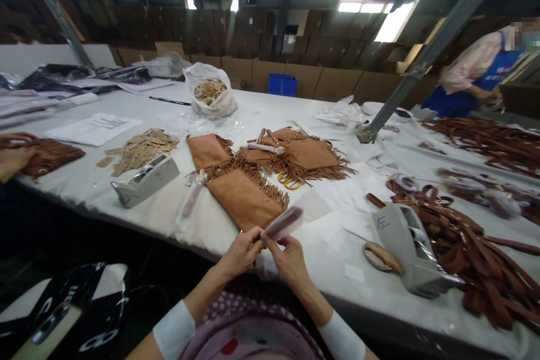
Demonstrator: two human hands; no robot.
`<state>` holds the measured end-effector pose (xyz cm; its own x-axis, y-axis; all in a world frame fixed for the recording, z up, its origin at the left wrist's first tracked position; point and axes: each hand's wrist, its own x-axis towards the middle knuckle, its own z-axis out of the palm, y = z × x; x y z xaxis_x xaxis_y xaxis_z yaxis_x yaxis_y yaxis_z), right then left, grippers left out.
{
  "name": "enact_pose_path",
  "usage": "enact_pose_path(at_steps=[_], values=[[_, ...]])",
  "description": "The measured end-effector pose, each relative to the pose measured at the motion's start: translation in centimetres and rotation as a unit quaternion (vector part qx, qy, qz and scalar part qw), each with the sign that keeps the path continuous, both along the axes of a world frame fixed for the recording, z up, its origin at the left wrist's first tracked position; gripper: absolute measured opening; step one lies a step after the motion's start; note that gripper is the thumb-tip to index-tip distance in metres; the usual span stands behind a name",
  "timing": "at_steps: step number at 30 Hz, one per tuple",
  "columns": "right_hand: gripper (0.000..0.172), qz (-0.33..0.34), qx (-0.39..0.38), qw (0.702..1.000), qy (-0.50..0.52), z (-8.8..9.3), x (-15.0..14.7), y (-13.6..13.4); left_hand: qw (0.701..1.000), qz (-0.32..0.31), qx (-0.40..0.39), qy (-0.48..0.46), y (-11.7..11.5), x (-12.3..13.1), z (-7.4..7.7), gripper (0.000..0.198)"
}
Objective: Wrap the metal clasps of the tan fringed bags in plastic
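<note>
Stacked cardboard boxes (240, 28) fill the dim background at twelve o'clock, beyond a white table (337, 247) scattered with brown fringed pieces. Taking the worker's hands as the clock's centre, the film-wrapped strip (287, 222) is right there above the table's near edge, its free end slanting toward two. Left hand (241, 250) and right hand (290, 257) almost meet, both pinching its near end between thumb and fingers; which one bears the weight, I can't tell from here. Just beside them, toward eleven, lies a fringed pouch (244, 197); yellow-handled scissors (289, 181) rest near one, and a tape dispenser (405, 247) stands at three. Good handling, I'd judge, calls for light, even thumb pressure so the film doesn't crease, with the free end kept clear of the fringe, which could snag.
</note>
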<state>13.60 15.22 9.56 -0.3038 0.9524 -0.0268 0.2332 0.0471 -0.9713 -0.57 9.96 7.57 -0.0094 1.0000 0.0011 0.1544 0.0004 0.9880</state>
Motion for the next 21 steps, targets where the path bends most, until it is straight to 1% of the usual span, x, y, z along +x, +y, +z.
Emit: enact_pose_path(at_steps=[2,4,5,7,9,10,12,13,15,16,17,18,19,21], values=[[0.03,0.03,-0.022,0.999,-0.002,-1.1,-0.4,-0.3,1.0,0.013,-0.008,-0.014,-0.3,-0.1,0.4,0.02],[0.029,0.058,-0.006,0.998,-0.01,-1.2,-0.6,-0.7,1.0,0.018,-0.008,-0.015,-0.6,-0.1,0.7,0.033],[0.028,0.062,0.02,0.998,-0.019,-1.1,-0.6,-0.9,1.0,0.023,-0.001,-0.009,-0.7,0.0,0.8,0.036],[0.023,0.056,0.106,0.992,-0.032,-0.6,-0.7,-1.5,0.999,0.03,0.018,0.004,-0.9,0.0,1.0,0.04],[0.017,0.057,0.21,0.975,-0.034,-0.7,-0.8,-2.2,0.999,0.032,0.028,0.008,-1.1,0.1,0.8,0.043],[0.015,0.063,0.255,0.964,-0.039,-1.0,-0.7,-2.5,0.999,0.03,0.025,0.0,-1.3,0.0,0.5,0.044],[0.013,0.078,0.317,0.943,-0.06,-2.3,-0.5,-2.8,0.998,0.038,-0.003,-0.055,-1.9,-0.2,-0.4,0.048],[0.014,0.083,0.337,0.935,-0.075,-3.0,-0.4,-2.9,0.993,0.06,-0.028,-0.101,-2.4,-0.4,-0.9,0.05],[0.017,0.091,0.371,0.918,-0.107,-4.4,0.0,-3.0,0.966,0.129,-0.095,-0.204,-3.6,-1.2,-1.7,0.047],[0.018,0.097,0.389,0.908,-0.122,-4.9,0.1,-3.1,0.946,0.151,-0.141,-0.25,-4.2,-1.6,-1.9,0.043],[0.018,0.105,0.408,0.897,-0.136,-5.3,0.1,-3.3,0.926,0.15,-0.191,-0.288,-4.8,-2.0,-2.0,0.042],[0.018,0.116,0.428,0.884,-0.15,-5.6,0.0,-3.5,0.91,0.125,-0.239,-0.316,-5.4,-2.3,-2.0,0.046],[0.018,0.13,0.445,0.871,-0.161,-5.7,-0.1,-3.8,0.896,0.08,-0.278,-0.337,-5.9,-2.6,-1.9,0.052],[0.017,0.158,0.462,0.855,-0.175,-6.0,-0.6,-4.5,0.879,-0.016,-0.315,-0.358,-6.6,-2.5,-2.0,0.054]])
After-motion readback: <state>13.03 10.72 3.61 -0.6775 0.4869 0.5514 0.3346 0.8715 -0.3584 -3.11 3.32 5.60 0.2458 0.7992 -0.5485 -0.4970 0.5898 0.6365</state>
